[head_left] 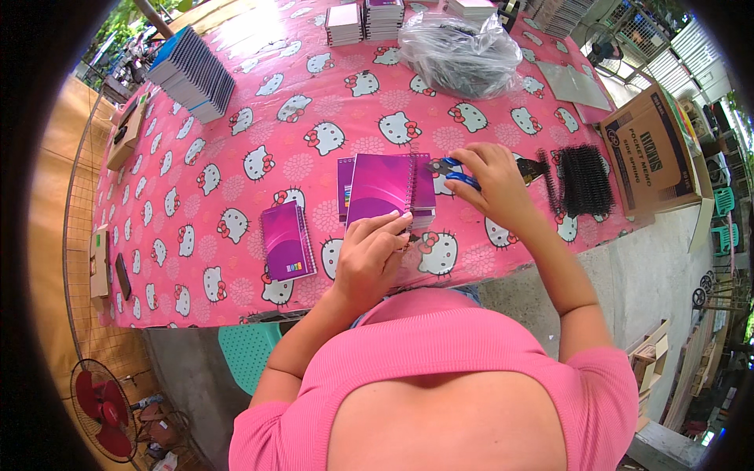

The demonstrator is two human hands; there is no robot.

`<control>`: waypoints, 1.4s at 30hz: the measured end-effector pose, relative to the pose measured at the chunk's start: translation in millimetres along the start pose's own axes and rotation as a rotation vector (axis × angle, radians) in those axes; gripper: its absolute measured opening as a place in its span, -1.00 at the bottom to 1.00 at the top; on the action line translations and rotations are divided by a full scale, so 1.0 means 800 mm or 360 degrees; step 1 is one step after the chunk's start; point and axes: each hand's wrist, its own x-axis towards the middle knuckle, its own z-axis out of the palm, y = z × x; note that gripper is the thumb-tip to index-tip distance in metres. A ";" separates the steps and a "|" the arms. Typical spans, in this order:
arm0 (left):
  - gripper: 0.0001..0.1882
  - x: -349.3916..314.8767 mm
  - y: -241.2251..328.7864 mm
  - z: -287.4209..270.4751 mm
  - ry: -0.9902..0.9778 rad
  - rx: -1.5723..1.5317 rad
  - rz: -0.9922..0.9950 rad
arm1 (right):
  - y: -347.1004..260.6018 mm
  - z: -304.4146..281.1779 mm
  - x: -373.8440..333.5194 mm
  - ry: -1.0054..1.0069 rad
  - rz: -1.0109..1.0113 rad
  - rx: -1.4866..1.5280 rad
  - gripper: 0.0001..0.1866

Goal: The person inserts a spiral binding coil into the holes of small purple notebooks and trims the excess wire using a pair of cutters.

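Observation:
A purple spiral notebook [380, 187] lies on top of other purple notebooks in front of me, its black coil running down the right side. My left hand [373, 251] grips its lower edge, fingers bent near the coil's bottom end. In my right hand [495, 180] is a pair of pliers with blue handles [463, 174]; their tip points left at the upper part of the coil. My fingers partly hide the handles. A smaller stack of purple notebooks [286, 242] sits left of my left hand.
Black spiral coils [583, 180] lie to the right, beside a cardboard box [656, 149]. A clear plastic bag [459, 55] and notebook stacks [344, 25] stand at the back. A tall notebook stack [192, 74] is far left. Pink patterned cloth [243, 196] covers the table.

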 end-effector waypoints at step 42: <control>-0.83 -0.004 0.009 0.002 -0.0061 -0.0038 -0.0035 | 0.005 -0.044 0.043 -0.0313 -0.0271 -0.0318 -0.54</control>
